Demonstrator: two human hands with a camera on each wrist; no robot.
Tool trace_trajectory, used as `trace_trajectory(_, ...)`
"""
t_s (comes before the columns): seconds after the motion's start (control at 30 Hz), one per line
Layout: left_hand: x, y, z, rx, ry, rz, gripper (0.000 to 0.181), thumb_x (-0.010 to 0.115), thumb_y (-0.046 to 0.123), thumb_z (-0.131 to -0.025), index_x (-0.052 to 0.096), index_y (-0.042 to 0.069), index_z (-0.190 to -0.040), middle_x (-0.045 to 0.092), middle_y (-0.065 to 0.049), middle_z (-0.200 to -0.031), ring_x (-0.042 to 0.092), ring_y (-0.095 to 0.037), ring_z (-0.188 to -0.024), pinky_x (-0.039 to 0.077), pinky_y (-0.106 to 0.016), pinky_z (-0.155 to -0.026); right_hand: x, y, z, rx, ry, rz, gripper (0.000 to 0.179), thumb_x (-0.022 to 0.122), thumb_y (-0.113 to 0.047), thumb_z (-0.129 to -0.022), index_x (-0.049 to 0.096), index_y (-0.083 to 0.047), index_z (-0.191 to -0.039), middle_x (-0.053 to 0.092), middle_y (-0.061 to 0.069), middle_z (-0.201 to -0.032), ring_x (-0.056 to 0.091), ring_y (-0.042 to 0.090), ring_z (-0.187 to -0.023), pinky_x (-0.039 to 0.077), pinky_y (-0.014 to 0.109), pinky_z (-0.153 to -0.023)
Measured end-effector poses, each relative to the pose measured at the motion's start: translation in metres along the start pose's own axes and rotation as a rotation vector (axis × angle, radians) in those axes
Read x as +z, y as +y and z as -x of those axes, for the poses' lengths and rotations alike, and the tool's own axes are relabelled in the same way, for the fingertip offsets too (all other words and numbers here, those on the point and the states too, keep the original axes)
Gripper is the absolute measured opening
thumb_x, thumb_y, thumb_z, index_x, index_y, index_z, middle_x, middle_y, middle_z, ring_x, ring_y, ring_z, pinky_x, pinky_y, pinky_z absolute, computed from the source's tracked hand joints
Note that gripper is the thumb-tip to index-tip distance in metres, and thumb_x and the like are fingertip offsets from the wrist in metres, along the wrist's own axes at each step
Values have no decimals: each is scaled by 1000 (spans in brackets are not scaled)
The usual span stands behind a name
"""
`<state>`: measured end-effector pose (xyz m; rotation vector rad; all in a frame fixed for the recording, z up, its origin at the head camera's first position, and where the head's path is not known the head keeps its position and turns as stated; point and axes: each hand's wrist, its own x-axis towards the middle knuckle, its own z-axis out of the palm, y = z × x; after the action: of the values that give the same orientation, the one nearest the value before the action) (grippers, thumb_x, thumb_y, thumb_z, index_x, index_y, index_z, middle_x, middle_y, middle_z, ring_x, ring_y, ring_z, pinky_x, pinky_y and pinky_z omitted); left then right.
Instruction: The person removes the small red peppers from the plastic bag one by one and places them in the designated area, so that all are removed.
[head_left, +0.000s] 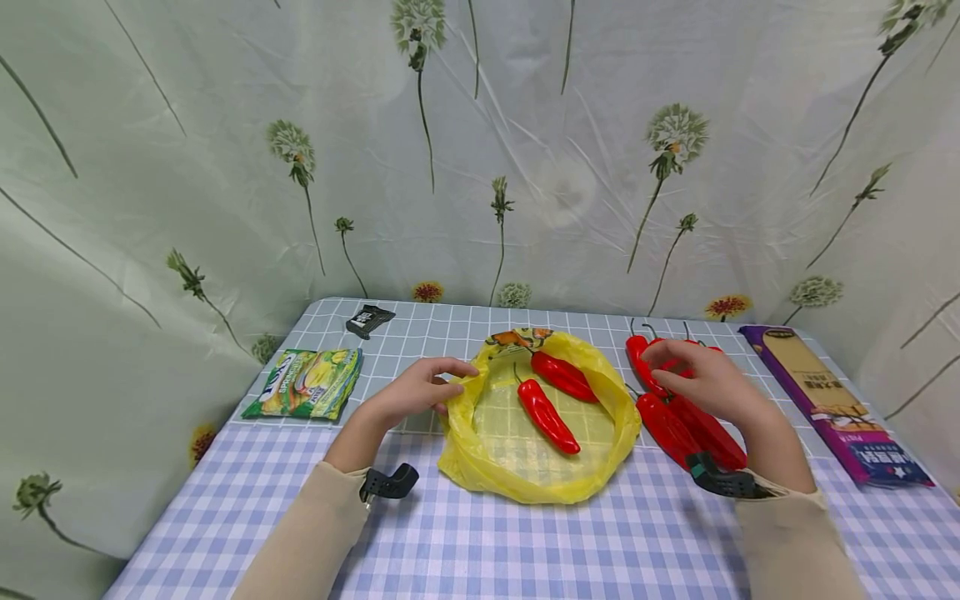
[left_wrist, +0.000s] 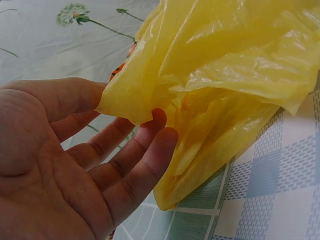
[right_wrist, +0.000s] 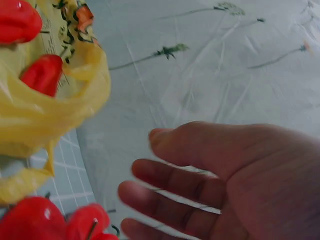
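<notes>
A yellow plastic bag (head_left: 540, 492) stands with its mouth spread wide and its rim rolled outward. Two glossy red peppers (head_left: 548, 416) lie inside it. My left hand (head_left: 420, 392) holds the bag's left rim, which lies between thumb and fingers. In the left wrist view, a flap of the bag (left_wrist: 200, 85) hides the thumb tip and index tip. To the right, my right hand (head_left: 697, 379) hovers over a pile of several red peppers (head_left: 667, 429). Its bent fingers (right_wrist: 155, 200) and thumb stand apart with nothing between them.
At the left lies a green and yellow snack packet (head_left: 307, 383), with a small black wrapper (head_left: 370, 320) behind it. A long purple packet (head_left: 832, 404) lies along the right edge. A flowered curtain (head_left: 562, 167) hangs behind the checked table (head_left: 480, 550).
</notes>
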<state>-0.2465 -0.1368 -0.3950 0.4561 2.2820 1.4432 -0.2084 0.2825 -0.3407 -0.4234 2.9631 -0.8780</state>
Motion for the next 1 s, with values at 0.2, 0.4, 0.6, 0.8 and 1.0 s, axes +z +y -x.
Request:
trace_trajectory(0.2,0,0,0,-1,0,0,33,58,16,-99,64,14,-131,57,-13,-140,66,-17,-93,59,-33,-74,8,-15,-4,-46,38,-70,28,65,-17,-96,63,-9,-123,68,16,-115,66,28,-94,61,30,-71)
trace_trajectory(0.4,0,0,0,-3,1,-2,33,59,16,-99,64,14,-131,57,-13,-141,66,-17,-92,59,-33,-75,22,-27,-9,-63,36,-112,31,66,-14,-94,62,-9,-125,69,15,-116,70,27,-94,62,30,-74)
trace_trajectory(0.6,0,0,0,-2,0,-4,33,59,16,-99,64,14,-131,57,-13,-141,66,-17,-92,59,-33,-74,38,-39,-15,-89,21,-139,34,71,-12,-90,63,-10,-124,69,12,-117,71,23,-96,62,30,-75)
trace_trajectory(0.8,0,-1,0,5,-2,-7,33,59,16,-99,64,13,-132,57,-14,-141,66,-18,-92,59,-32,-74,53,-48,-21,-125,-43,-159,34,69,-10,-91,64,-9,-125,68,14,-122,70,27,-101,62,31,-76)
trace_trajectory(1.0,0,-1,0,9,-3,-6,33,58,16,-99,64,13,-132,57,-14,-141,66,-18,-93,60,-32,-74,65,-51,-23,-154,-89,-146,38,69,-9,-91,61,-8,-128,66,16,-127,69,28,-104,62,36,-80)
